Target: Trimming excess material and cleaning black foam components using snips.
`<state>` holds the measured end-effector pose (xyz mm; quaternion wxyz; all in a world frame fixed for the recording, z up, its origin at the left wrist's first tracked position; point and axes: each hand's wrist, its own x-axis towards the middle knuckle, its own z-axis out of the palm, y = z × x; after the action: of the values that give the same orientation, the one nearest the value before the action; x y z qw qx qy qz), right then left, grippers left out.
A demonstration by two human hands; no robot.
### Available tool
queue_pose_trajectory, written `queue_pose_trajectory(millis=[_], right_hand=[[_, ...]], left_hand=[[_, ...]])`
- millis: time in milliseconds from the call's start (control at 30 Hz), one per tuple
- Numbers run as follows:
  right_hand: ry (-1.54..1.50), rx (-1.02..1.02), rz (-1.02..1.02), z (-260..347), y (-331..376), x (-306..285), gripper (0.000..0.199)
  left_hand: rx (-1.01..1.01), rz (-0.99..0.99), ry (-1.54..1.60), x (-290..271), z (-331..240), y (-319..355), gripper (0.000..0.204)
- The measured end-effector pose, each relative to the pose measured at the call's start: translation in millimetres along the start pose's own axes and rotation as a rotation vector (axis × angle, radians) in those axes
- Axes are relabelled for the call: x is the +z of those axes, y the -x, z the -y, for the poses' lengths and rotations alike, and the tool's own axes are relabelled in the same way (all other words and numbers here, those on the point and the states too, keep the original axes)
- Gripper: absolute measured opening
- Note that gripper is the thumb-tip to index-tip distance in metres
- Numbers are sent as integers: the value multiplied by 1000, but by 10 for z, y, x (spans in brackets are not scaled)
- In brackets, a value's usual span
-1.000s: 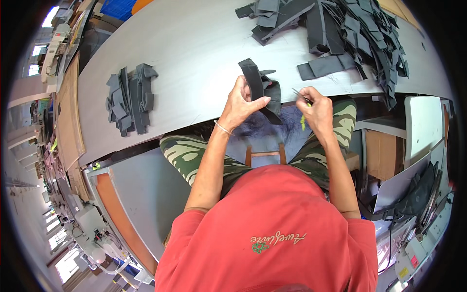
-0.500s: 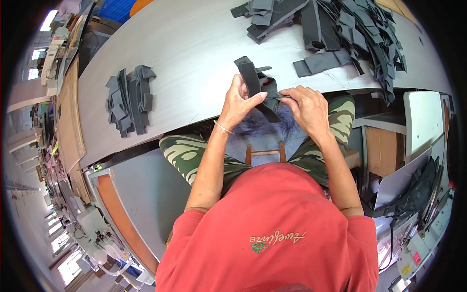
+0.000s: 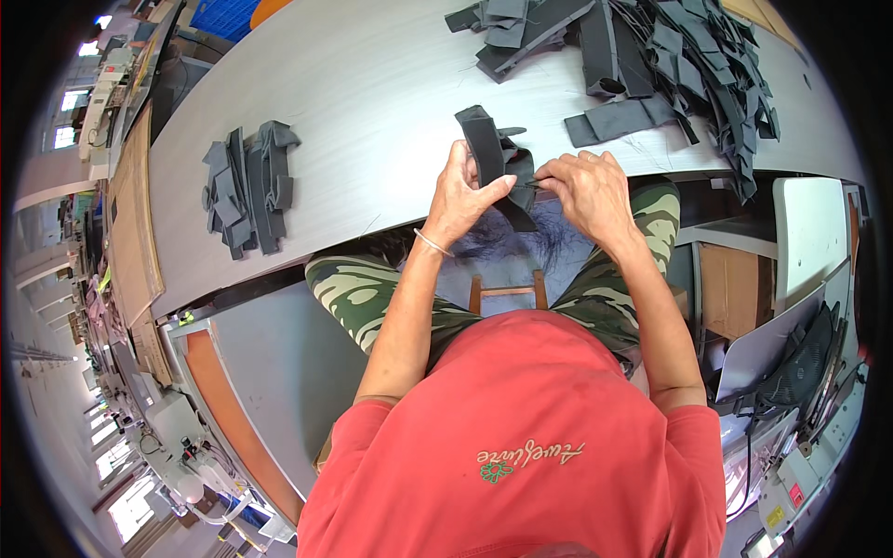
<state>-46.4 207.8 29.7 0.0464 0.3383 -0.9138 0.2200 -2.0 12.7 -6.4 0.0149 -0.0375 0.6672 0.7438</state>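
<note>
One table bears two cloth piles; the left hand holds fabric.

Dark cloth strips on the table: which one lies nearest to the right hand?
The flat strip just beyond the right hand, at the near edge of the large heap; its other strips and the small left pile lie farther off.

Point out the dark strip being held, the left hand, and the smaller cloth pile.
Dark strip (image 3: 482, 146): head view, upper length.
Left hand (image 3: 459, 195): head view, back near the thumb.
Smaller cloth pile (image 3: 259, 193): head view, its middle.
</note>
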Motion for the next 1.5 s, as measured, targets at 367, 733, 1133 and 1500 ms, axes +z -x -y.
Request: queue_pose_trajectory(millis=[367, 733, 1133, 1500], right_hand=[[-1026, 438, -54, 106, 83, -103, 20], [-1052, 432, -3, 245, 189, -68, 37], [-638, 184, -105, 490, 125, -169, 49], [-583, 184, -214, 323, -2, 75, 28]], left_hand=[[-237, 143, 645, -167, -153, 186, 46], [-333, 144, 929, -47, -252, 373, 48], [-390, 294, 575, 34, -308, 480, 39], [-319, 78, 366, -132, -374, 293, 54]])
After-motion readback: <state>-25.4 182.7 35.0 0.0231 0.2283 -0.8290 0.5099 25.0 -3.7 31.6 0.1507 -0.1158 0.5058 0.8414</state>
